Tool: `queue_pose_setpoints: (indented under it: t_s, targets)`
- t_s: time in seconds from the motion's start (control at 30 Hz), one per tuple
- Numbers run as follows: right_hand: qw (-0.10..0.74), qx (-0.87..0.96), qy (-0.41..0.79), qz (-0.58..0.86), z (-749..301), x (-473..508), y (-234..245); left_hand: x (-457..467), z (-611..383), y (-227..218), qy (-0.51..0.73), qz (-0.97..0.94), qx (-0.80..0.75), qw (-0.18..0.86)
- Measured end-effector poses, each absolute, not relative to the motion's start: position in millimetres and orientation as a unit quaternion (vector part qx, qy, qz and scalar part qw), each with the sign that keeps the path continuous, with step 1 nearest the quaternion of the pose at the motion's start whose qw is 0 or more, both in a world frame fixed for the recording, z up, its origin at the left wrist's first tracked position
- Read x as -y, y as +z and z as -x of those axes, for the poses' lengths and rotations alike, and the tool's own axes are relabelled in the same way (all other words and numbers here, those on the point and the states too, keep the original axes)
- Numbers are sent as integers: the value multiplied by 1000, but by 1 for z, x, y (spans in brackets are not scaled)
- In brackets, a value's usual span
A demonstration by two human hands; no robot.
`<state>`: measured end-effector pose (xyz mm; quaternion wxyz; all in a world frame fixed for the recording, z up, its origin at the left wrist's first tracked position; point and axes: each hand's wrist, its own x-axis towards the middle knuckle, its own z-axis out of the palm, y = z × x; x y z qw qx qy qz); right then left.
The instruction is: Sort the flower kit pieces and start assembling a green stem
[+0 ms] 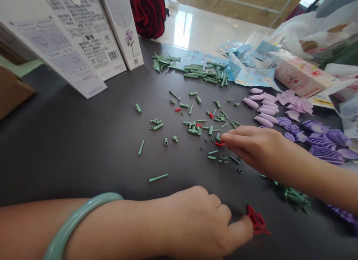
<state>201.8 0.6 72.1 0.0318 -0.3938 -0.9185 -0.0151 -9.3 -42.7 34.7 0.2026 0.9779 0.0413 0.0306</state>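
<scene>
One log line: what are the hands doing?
left hand: thumb on red piece | right hand: fingertips at red pin | nearby: green pins

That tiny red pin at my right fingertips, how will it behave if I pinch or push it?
The red pin looks round and short, so it probably rolls on the smooth table. Likely stiff and light; being so tiny, it may slip from the fingers of the right hand.

Matt dark tabletop (69, 148); smooth plastic green pegs (195, 127), glossy jade-like bangle (72, 221), printed cardboard boxes (84, 36).
</scene>
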Motion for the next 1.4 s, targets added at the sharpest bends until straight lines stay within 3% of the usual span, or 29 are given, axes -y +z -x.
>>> queue_pose_setpoints:
  t_s: [0.23, 0.43, 0.67, 1.23, 1.4]
  targets:
    - [-40, 891, 4, 452, -192, 2, 68, 43, 9, 36, 20, -978, -43, 203]
    - [-39, 913, -28, 404, -190, 1, 64, 43, 11, 33, 27, -978, -37, 203]
    - [-95, 924, -96, 358, -182, 4, 67, 44, 9, 33, 35, -979, -40, 198]
    - [-63, 907, -210, 359, -172, 16, 59, 45, 10, 30, 44, -979, -34, 195]
    - [-55, 925, -183, 328, -170, -2, 74, 43, 10, 34, 30, -979, -33, 199]
